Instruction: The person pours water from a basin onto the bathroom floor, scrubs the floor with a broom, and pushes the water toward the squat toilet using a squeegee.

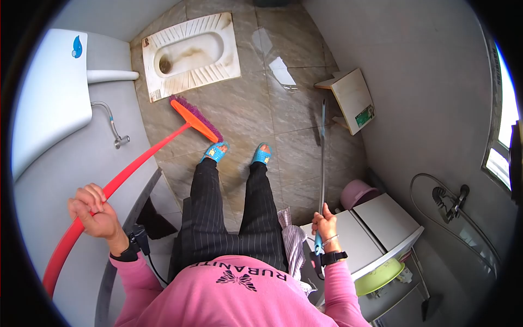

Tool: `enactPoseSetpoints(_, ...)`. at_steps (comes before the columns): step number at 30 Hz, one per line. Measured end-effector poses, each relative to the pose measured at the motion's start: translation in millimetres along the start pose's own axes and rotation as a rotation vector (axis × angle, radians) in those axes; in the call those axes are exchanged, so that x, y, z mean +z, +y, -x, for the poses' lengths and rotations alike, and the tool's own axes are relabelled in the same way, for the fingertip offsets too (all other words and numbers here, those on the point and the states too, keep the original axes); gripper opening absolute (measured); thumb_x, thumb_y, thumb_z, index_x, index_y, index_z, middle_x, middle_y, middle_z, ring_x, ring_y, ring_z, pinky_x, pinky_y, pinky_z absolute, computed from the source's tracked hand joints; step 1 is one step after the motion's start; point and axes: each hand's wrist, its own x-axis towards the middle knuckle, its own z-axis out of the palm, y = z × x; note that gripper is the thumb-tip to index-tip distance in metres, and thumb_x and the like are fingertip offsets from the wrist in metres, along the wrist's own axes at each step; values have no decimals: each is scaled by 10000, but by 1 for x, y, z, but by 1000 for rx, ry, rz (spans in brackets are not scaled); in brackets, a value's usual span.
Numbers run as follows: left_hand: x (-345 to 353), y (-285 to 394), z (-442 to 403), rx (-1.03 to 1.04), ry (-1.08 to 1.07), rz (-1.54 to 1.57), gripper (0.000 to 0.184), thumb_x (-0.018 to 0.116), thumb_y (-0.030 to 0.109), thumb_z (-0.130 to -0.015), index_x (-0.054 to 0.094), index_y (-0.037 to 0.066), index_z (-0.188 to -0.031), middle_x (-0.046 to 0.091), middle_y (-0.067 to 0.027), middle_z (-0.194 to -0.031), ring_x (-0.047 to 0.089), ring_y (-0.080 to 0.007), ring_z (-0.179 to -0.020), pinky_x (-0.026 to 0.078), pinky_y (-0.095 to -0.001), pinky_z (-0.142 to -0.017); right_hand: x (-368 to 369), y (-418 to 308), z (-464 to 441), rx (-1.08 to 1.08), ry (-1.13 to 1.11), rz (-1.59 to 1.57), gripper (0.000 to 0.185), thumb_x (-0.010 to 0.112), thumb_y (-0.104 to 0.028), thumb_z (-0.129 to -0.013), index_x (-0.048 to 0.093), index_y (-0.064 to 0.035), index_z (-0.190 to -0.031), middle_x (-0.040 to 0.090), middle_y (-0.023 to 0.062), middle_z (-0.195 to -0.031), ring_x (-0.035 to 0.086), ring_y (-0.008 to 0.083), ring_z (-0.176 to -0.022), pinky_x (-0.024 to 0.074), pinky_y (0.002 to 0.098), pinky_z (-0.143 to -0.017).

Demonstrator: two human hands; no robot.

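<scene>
In the head view, my left hand (pixel 95 211) is wrapped round the thick red handle of a broom (pixel 141 158). Its orange head with purple bristles (pixel 197 120) rests on the tiles, close to my left foot and the squat toilet (pixel 190 57). My right hand (pixel 325 224) is closed on a long thin metal pole (pixel 323 169) with a blue grip below the fist. The pole points away from me, its far tip near a beige panel-like object with a green label (pixel 354 102). I cannot make out what that object is.
A white cistern (pixel 52 92) and a pipe are on the left wall. To the right stand a white cabinet (pixel 387 220), a pink bucket (pixel 359 193) and a green basin (pixel 379 277). A shower hose (pixel 455 204) hangs on the right wall. Blue slippers (pixel 262 154) are on my feet.
</scene>
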Motion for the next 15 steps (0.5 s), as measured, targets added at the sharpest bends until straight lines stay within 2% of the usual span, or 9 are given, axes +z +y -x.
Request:
enactPoseSetpoints(5,-4,5,28,1,148,-66,329,334,172,-879,280,113,-560,290,6,-502,266,-82,-447,261,-235,-472,-59,42,-70,88,133,53,617,483,-50,-791,184,-55,-1331,432,10,-524,408,106,-374,351,266,-316)
enactPoseSetpoints(7,-2,9,41,-7,185,-108,335,329,181,-880,279,119,-555,290,7,-497,263,-82,-451,255,-233,-475,-79,66,-90,50,117,435,606,478,-31,-795,185,-31,-1325,427,11,-535,420,115,-381,356,267,-322)
enactPoseSetpoints(8,1,10,46,-13,210,-120,333,331,179,-875,280,118,-552,290,6,-493,264,-85,-454,257,-235,-479,-91,79,-96,15,100,503,567,481,-58,-792,242,-18,-1305,478,32,-518,452,129,-376,396,297,-340)
enactPoseSetpoints(11,6,11,58,-16,254,-149,334,336,177,-869,276,118,-545,288,2,-487,263,-91,-457,258,-238,-485,-125,108,-89,-179,-5,830,596,497,-54,-753,223,80,-1265,542,132,-515,550,206,-411,437,335,-382)
enactPoseSetpoints(13,3,10,62,3,263,-143,328,337,168,-867,278,118,-548,289,-2,-487,261,-94,-456,261,-243,-485,-130,101,-69,-147,-93,814,607,500,-57,-731,223,112,-1243,553,199,-542,583,263,-463,456,360,-419)
enactPoseSetpoints(14,4,11,63,3,259,-146,328,337,168,-867,278,118,-548,289,-2,-487,261,-94,-456,261,-243,-485,-137,119,-72,-357,-146,915,629,495,-58,-728,189,110,-1251,551,231,-576,578,329,-504,458,393,-460)
enactPoseSetpoints(15,6,12,62,-4,289,-153,327,328,158,-866,277,115,-546,293,-5,-486,266,-99,-457,265,-247,-489,-137,128,-70,-477,-168,996,665,489,-49,-717,145,98,-1265,546,260,-624,562,391,-575,452,425,-511)
